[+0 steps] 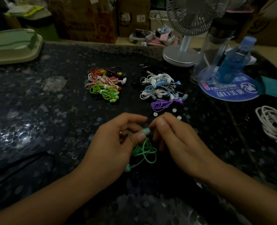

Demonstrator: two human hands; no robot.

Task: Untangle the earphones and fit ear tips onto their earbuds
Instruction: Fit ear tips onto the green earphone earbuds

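Head view: left hand (116, 143) has its thumb and fingers pinching a mint earbud (145, 131), the green cord (145, 151) looping underneath over the dark table (53, 111). Right hand (175, 138) pinches at the earbud's tip, fingers curled together. Loose white ear tips (155, 114) sit just beyond.

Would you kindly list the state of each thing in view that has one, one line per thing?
Left hand: grips the green earphones.
Right hand: fingertips pinched at the earbud.
Green earphones: cord loosely tangled, one earbud held up between the hands.
Loose ear tips: lying on the table, unfitted.
Left pile of earphones: bundled, tied.
Purple earphones: coiled.
Blue bottle: capped, upright.
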